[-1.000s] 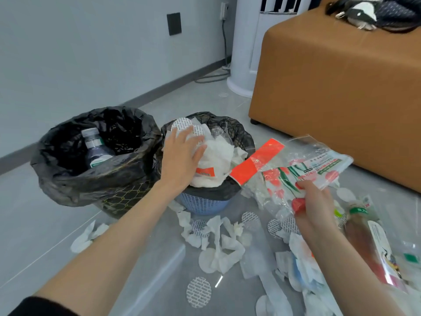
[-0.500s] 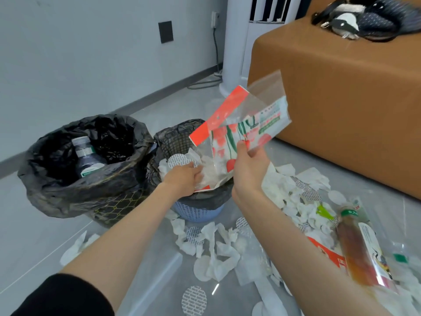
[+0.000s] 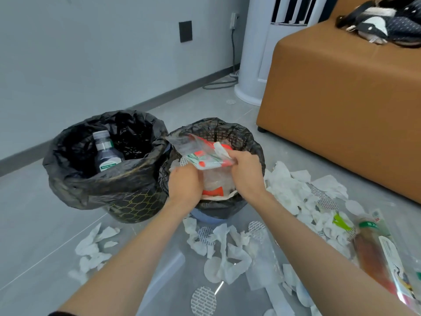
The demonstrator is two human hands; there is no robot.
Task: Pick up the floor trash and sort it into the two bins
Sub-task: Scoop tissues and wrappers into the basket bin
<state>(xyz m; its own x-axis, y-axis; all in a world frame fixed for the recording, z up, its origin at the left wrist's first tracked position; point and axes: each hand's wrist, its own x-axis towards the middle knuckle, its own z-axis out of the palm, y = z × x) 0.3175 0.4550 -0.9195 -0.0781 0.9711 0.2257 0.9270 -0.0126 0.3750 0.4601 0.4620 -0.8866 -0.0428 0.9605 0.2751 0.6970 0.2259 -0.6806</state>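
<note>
Two bins lined with black bags stand side by side on the floor. The left bin (image 3: 127, 195) holds a dark bottle (image 3: 106, 153). Over the right bin (image 3: 239, 133), my right hand (image 3: 245, 172) grips a clear plastic bag (image 3: 205, 156) printed in red and green, its top inside the bin's mouth. My left hand (image 3: 185, 185) is curled over the tissue and plastic packed in that bin, just below the bag; its fingertips are hidden. White tissues (image 3: 293, 190) and round patterned pads (image 3: 203, 301) lie scattered on the floor. A tea bottle (image 3: 373, 254) lies at the right.
A brown ottoman (image 3: 341, 110) stands close to the right of the bins, with a dark bag (image 3: 382, 23) on top. A white tower fan (image 3: 257, 53) and its cable sit behind by the grey wall. Bare tile lies to the left of the bins.
My right hand swung the printed plastic bag from above the floor litter, up and left, then down into the right bin's mouth. My left hand stayed on the bin's contents.
</note>
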